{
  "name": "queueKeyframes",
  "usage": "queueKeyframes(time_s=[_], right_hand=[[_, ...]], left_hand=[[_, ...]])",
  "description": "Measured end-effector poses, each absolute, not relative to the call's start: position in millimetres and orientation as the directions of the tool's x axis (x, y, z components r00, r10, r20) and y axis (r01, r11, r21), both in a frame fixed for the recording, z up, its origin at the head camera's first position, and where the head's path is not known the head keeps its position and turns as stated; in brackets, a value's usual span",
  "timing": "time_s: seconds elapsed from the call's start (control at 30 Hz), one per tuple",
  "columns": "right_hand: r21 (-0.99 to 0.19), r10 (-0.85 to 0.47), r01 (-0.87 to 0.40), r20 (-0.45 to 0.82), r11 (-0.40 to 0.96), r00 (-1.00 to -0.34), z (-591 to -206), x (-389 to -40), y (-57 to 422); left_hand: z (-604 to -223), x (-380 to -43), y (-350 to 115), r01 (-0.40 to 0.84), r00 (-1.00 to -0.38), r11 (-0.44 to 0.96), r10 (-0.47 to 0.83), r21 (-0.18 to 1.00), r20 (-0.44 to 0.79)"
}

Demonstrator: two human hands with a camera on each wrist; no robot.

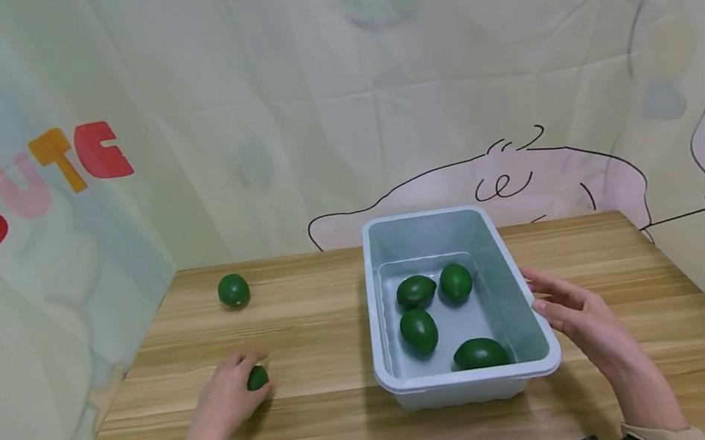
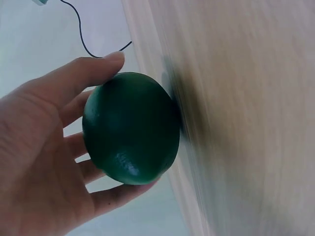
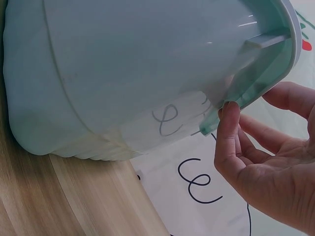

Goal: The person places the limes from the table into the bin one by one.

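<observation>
My left hand (image 1: 231,391) curls its thumb and fingers around a green lime (image 2: 130,130) low over the wooden table, left of the bin. In the left wrist view the lime sits between thumb and fingertips, close to the tabletop. The right hand (image 1: 586,319) holds the right rim of a pale blue plastic bin (image 1: 469,376); in the right wrist view its thumb and fingers (image 3: 229,130) meet the lip. Inside the bin lie several limes, among them one lime (image 1: 480,354) at the near right corner. Another lime (image 1: 234,291) rests at the table's back left.
The wooden table (image 1: 328,434) ends at a printed cloth backdrop (image 1: 275,148) behind and at both sides. Bare tabletop lies between my left hand and the bin.
</observation>
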State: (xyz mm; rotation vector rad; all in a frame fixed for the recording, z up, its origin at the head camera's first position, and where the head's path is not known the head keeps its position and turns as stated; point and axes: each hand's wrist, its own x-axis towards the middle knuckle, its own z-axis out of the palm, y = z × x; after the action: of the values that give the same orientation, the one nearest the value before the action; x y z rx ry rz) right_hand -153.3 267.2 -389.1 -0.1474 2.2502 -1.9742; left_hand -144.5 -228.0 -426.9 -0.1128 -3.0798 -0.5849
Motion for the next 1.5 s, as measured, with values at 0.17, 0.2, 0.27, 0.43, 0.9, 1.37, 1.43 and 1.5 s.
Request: queueKeyframes(time_s=[0.17,0.2,0.27,0.43,0.9,1.37,1.43,1.5], right_hand=[[-0.990,-0.171,0.020,-0.044,0.139,-0.984,-389,-153,267],[-0.990,-0.172,0.020,-0.044,0.140,-0.984,-389,-153,267],[-0.990,-0.172,0.020,-0.044,0.140,-0.984,-389,-153,267],[-0.990,-0.173,0.018,-0.043,0.142,-0.984,-389,-154,267],[-0.989,-0.167,0.028,-0.053,0.148,-0.985,-388,-153,268],[-0.987,-0.163,0.034,-0.060,0.155,-0.985,-389,-153,268],[-0.988,-0.162,0.033,-0.058,0.154,-0.985,-389,-153,268],[-0.988,-0.165,0.029,-0.055,0.154,-0.985,-389,-153,268]], left_hand=[[-428,-144,-230,0.045,-0.998,0.925,0.062,0.377,-0.033],[-428,-144,-230,0.037,-0.997,0.925,0.057,0.378,-0.043],[-427,-144,-231,0.021,-0.997,0.926,0.049,0.378,-0.063],[-427,-144,-231,0.015,-0.996,0.923,0.049,0.386,-0.079],[-427,-145,-231,0.025,-0.995,0.923,0.061,0.383,-0.083],[-426,-145,-225,0.074,-0.994,0.918,0.099,0.389,-0.044],[-425,-145,-223,0.092,-0.993,0.915,0.111,0.393,-0.026],[-424,-145,-221,0.111,-0.992,0.914,0.123,0.389,-0.007]])
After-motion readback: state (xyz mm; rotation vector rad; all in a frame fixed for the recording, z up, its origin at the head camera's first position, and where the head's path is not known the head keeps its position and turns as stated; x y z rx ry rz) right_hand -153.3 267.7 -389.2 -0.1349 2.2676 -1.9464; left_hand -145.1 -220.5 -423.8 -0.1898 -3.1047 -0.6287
